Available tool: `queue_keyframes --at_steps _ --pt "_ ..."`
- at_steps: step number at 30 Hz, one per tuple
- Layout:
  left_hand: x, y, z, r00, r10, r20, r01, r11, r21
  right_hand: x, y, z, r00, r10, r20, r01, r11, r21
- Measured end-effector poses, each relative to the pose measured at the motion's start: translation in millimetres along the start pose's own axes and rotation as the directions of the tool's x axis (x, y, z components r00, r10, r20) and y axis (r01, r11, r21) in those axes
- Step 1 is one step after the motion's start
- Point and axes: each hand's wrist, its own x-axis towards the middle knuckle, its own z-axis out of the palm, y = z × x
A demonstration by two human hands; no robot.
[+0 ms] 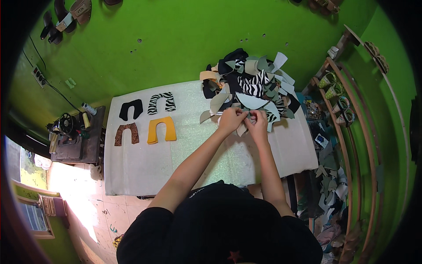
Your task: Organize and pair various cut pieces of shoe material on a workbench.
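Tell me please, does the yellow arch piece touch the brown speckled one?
Apart. The head view shows white tabletop between the yellow arch piece and the brown speckled piece.

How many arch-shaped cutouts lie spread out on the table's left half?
4: black piece upper left, zebra-striped piece upper right, brown piece lower left, yellow piece lower right. More may be hidden beneath them or in the scrap pile.

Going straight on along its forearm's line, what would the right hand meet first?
Probably the pale piece on the scrap pile, just beyond the right hand, though depth is unclear.
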Motion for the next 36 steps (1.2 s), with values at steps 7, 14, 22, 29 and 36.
queue_keyframes --at_steps 7,14,22,29,36 --pt "16.3 -17.1 8.9 0.988 -0.137 0.067 0.150 0.952 -0.266 4.1 14.9 -5.7 1.000 0.022 0.003 -0.023 0.996 0.090" --pt "11.9 -18.2 14.5 0.999 -0.049 0.002 0.047 0.954 -0.295 5.8 11.6 -5.5 0.999 -0.025 -0.031 0.025 1.000 0.010" --pt "19.3 12.4 3.7 0.995 0.089 -0.034 -0.094 0.967 -0.238 33.9 2.9 -24.3 0.977 0.158 -0.141 -0.129 0.972 0.198" --pt "26.8 47.8 -11.4 0.971 0.227 -0.067 -0.232 0.854 -0.465 60.1 -6.0 -54.4 0.969 0.104 -0.223 0.023 0.866 0.500" --pt "31.3 48.2 -43.4 0.987 -0.012 -0.160 -0.121 0.599 -0.792 74.5 7.2 -66.1 0.947 0.160 -0.279 0.010 0.853 0.522"
